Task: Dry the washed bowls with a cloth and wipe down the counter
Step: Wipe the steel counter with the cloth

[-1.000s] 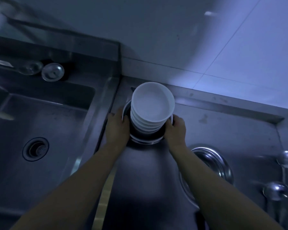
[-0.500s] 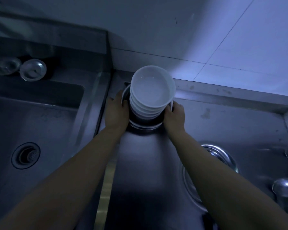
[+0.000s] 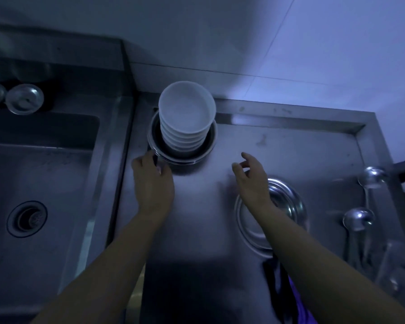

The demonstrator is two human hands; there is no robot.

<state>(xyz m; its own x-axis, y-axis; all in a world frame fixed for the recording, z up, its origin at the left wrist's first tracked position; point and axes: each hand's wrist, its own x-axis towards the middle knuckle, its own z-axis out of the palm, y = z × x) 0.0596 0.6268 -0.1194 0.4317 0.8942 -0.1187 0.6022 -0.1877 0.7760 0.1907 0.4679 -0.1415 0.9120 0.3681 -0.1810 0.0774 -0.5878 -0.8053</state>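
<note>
White stacked bowls (image 3: 187, 108) in metal basin (image 3: 211, 146); left hand (image 3: 153, 183) seemingly touching its rim, right hand (image 3: 251, 177) loose, empty.

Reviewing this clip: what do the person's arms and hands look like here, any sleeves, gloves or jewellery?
Both forearms are bare up to the bottom edge of the frame, with no sleeves in view. The left hand and the right hand wear no gloves. No watch, bracelet or ring shows on either wrist or hand, though the light is dim and blue, so small details could be missed.
</note>
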